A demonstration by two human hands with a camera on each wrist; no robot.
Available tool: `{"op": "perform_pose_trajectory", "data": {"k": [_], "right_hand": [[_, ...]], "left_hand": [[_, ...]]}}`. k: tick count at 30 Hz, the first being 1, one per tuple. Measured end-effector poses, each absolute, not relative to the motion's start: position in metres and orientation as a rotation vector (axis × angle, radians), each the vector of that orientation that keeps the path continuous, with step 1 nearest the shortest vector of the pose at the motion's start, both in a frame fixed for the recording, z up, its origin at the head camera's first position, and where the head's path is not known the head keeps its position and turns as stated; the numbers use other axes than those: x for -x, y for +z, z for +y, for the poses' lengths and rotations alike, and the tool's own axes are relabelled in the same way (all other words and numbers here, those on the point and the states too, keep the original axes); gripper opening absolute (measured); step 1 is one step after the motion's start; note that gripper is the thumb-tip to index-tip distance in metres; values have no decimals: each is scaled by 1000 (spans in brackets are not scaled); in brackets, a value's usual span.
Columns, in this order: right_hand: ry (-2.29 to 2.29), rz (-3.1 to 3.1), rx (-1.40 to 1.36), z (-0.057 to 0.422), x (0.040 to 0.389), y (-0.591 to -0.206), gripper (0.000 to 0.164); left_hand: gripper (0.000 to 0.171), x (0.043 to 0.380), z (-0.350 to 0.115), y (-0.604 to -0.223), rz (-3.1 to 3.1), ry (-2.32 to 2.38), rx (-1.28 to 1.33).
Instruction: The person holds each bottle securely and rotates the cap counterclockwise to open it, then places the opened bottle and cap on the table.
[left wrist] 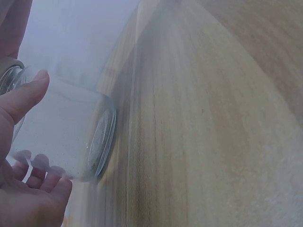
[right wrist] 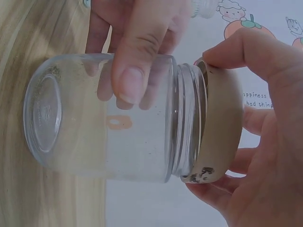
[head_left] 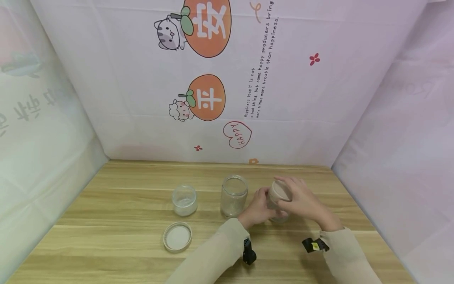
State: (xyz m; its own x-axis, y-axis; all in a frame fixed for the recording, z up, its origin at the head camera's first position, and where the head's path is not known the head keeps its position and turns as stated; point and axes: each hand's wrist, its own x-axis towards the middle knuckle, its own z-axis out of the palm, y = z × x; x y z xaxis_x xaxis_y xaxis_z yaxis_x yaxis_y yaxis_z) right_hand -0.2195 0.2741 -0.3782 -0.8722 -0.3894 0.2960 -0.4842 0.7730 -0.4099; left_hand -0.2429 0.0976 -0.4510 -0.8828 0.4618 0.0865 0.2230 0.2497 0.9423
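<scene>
On the right side of the table stands a clear glass jar, with my left hand gripping it around its body, thumb on one side and fingers on the other. My right hand holds a beige lid by its rim at the mouth of this jar. The lid sits slightly tilted there, and some of the glass threads show below its edge in the right wrist view. Dark worn marks spot the lid's side. Through the glass, the jar looks empty.
Just left of my left hand is a taller open glass jar. Further left stands a small open jar, and in front of it a second lid lies with its inside up. Printed cloth walls border the wooden table.
</scene>
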Motion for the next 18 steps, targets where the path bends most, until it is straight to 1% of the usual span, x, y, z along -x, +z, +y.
{"op": "perform_pose_trajectory", "data": {"k": [11,18], "right_hand": [[680,-2775,-717,277,216,-370,66],[655,-2752,-744,282,210,-367,70]], "left_hand": [[87,242,100,-451,2320,1713,-625],[87,240,101,-450,2320,1713,-587]]}}
